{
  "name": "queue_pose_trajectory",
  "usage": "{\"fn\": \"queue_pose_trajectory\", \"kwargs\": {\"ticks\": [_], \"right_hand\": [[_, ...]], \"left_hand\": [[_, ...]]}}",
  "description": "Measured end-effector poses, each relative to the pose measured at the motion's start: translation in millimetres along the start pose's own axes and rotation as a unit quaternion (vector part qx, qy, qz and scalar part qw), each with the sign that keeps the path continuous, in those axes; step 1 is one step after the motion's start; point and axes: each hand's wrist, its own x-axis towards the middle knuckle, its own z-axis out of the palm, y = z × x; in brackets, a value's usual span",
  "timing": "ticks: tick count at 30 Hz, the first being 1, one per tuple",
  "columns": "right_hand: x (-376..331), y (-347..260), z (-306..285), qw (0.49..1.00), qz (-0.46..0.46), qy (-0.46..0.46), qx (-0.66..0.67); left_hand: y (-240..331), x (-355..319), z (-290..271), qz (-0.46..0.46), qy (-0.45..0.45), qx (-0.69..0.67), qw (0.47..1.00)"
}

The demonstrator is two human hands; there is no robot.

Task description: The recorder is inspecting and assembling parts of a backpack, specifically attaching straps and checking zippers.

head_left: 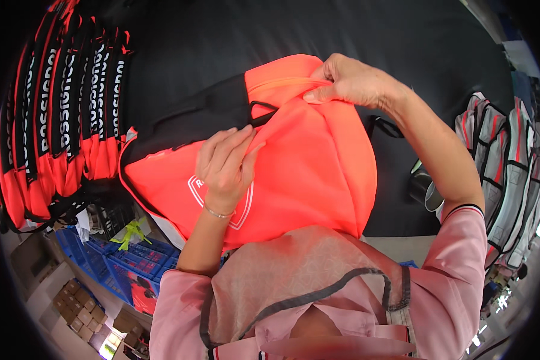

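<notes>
A bright orange-red and black fabric bag [306, 174] lies in front of me, with a white shield outline on its orange side. My right hand [354, 81] is closed at the far edge of the bag, pinching the orange fabric between thumb and fingers beside a zipper line. My left hand [227, 165] rests over the shield print, its fingers bent onto a fold of the orange fabric. Just beyond those fingertips a black cord loop [263, 113] sticks out of the opening. Whatever lies inside the bag is hidden.
Several similar black-and-red bags [66, 108] stand in a row at the left on the black table [186, 36]. Grey bags with red and black trim [501, 162] are stacked at the right. A dark cylindrical object [425, 187] is near my right elbow. Blue crates [135, 264] stand below left.
</notes>
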Motion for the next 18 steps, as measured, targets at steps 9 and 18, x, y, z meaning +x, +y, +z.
{"fn": "queue_pose_trajectory", "kwargs": {"ticks": [9,18], "right_hand": [[-24,-8,40,0.934,-0.103,-0.094,0.328],[-58,-49,37,0.986,-0.157,-0.044,-0.029]], "left_hand": [[-16,-6,-41,-0.043,-0.067,-0.134,0.988],[-10,144,-30,-0.072,-0.400,-0.385,0.828]]}}
